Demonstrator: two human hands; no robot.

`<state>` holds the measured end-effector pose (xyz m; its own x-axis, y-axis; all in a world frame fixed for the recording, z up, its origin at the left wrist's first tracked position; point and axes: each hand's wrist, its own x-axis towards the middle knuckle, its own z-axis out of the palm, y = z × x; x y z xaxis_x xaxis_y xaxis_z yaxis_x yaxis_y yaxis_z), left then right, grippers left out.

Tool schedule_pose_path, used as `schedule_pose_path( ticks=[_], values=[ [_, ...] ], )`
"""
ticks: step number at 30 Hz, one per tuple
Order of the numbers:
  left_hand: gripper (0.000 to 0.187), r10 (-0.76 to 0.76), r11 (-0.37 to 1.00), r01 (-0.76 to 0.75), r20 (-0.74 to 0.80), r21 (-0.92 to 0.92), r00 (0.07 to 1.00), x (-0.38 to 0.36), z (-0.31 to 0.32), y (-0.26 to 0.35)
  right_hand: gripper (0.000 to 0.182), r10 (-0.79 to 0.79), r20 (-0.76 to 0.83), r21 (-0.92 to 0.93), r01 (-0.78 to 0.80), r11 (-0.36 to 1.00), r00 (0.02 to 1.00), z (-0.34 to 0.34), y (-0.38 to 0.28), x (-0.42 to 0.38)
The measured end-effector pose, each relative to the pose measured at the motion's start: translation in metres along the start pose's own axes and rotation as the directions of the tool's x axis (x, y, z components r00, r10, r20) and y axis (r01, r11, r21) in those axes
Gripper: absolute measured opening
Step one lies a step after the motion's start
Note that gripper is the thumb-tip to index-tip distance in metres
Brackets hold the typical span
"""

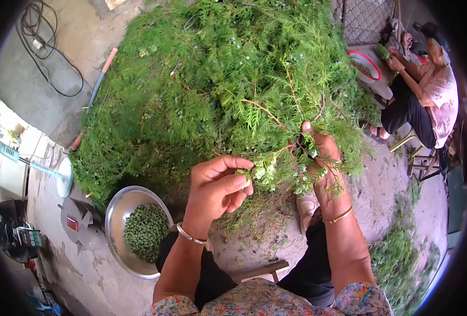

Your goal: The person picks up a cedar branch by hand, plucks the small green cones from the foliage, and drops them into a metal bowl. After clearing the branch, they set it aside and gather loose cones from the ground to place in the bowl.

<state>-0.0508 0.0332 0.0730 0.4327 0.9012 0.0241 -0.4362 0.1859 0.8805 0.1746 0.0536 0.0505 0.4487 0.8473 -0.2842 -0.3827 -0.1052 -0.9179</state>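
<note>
My right hand (325, 152) is closed around the stem of a leafy conifer sprig (291, 150), which spreads in front of it. On the sprig's left side hangs a cluster of pale green cones (266, 171). My left hand (217, 187) pinches at this cluster, a small green cone between thumb and fingers. By my left forearm stands a metal basin (118, 203), part filled with small round green cones (146, 231). Beyond both hands rises a large heap of cut green branches (191, 105).
A person (428, 89) sits on a stool at the right, holding greenery near a red-rimmed basin (364, 66). Left are a standing fan (30, 163), a pink-handled tool (104, 71) and a coiled black cable (43, 47). More cuttings (402, 253) lie at lower right.
</note>
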Motion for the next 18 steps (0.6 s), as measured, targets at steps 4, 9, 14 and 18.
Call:
schedule_pose_path(
  ticks=[4, 9, 14, 18],
  values=[
    [0.02, -0.016, 0.981, 0.031, 0.081, -0.194, 0.997, 0.002, -0.01, -0.003, 0.037, 0.019, 0.023, 0.104, -0.022, 0.994, 1.0, 0.0, 0.0, 0.002],
    [0.017, -0.074, 0.947, 0.085, 0.049, -0.309, 0.996, 0.004, -0.016, -0.011, 0.035, 0.03, 0.027, 0.147, -0.033, 0.989, 0.999, -0.004, 0.001, 0.006],
    [0.019, -0.129, 0.911, 0.09, -0.073, -0.402, 0.989, 0.014, -0.012, -0.03, 0.034, 0.008, 0.078, 0.168, -0.021, 0.986, 0.997, 0.002, -0.008, -0.008],
    [0.015, -0.108, 0.938, 0.043, -0.171, -0.345, 0.979, 0.016, -0.015, -0.035, 0.031, 0.047, 0.095, 0.153, -0.061, 0.986, 0.994, -0.002, -0.002, -0.003]
  ],
)
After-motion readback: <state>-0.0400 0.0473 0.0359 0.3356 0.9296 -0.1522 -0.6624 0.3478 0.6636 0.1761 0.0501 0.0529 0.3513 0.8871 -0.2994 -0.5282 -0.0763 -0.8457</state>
